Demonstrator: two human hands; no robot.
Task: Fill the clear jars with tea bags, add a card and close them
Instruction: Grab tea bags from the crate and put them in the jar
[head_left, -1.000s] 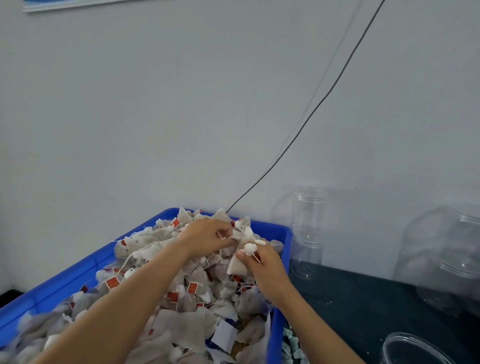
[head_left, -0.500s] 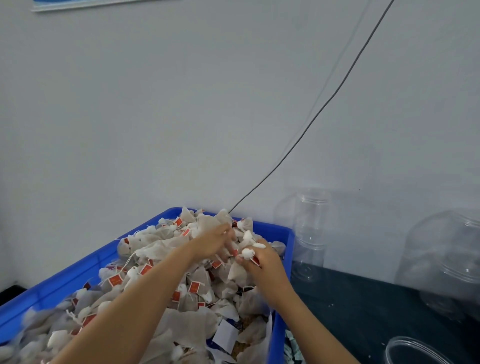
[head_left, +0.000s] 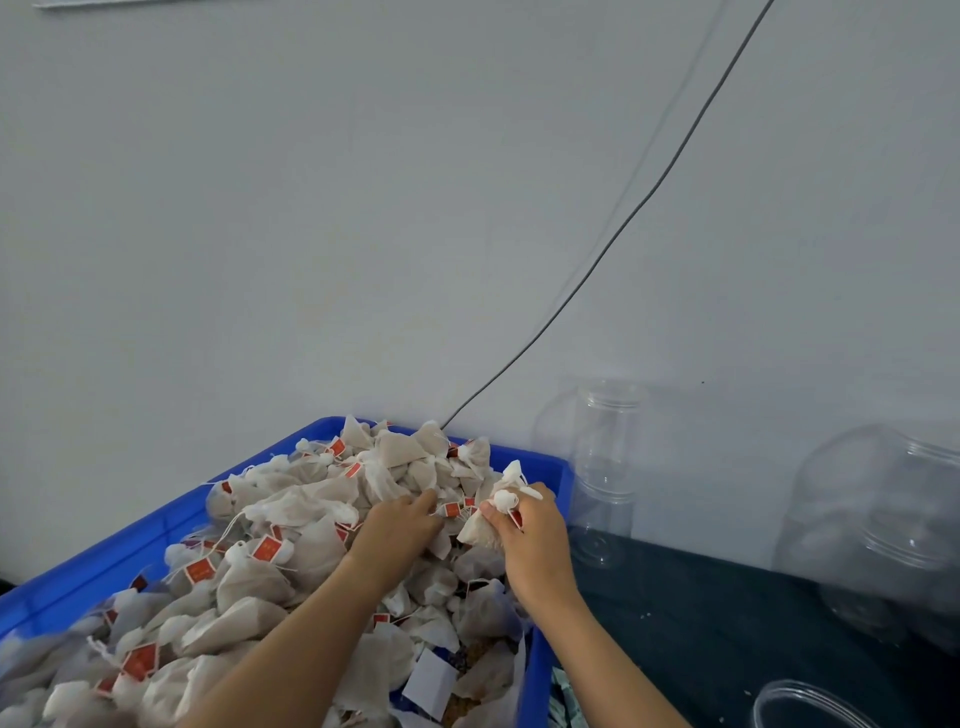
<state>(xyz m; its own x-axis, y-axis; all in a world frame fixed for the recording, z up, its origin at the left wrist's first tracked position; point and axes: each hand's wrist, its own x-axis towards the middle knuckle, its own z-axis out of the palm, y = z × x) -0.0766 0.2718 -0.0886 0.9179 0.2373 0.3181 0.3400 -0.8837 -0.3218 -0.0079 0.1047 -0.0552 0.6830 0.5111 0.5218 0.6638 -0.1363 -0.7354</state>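
Two hands are working in the heap of tea bags (head_left: 291, 525) that is filling the blue bin (head_left: 130, 551). Nearest, an open jar (head_left: 810, 706) is showing only its rim at the bottom right on the dark table (head_left: 701, 623), and a white card (head_left: 430, 683) is lying among the bags at the bin's near corner.

Further in, the left hand (head_left: 400, 530) is resting on the heap with fingers reaching forward, nearly straight, touching a red-tagged bag and gripping nothing that I can see. The right hand (head_left: 530, 540) is curling round a small bunch of bags (head_left: 493, 519), just inside the bin's right wall.

To do this step well, I judge the right hand should be keeping its bunch tight while the left is feeding it one bag at a time, shaking each free, since strings and tags are tangling across the heap and could drag extras out.

Beyond, two stacked jars (head_left: 605, 467) are standing against the wall beside the bin, more jars (head_left: 883, 530) are blurring at the right, and a grey cable (head_left: 623, 223) is running up the wall. The bin wall is lying between the bunch and the jars.
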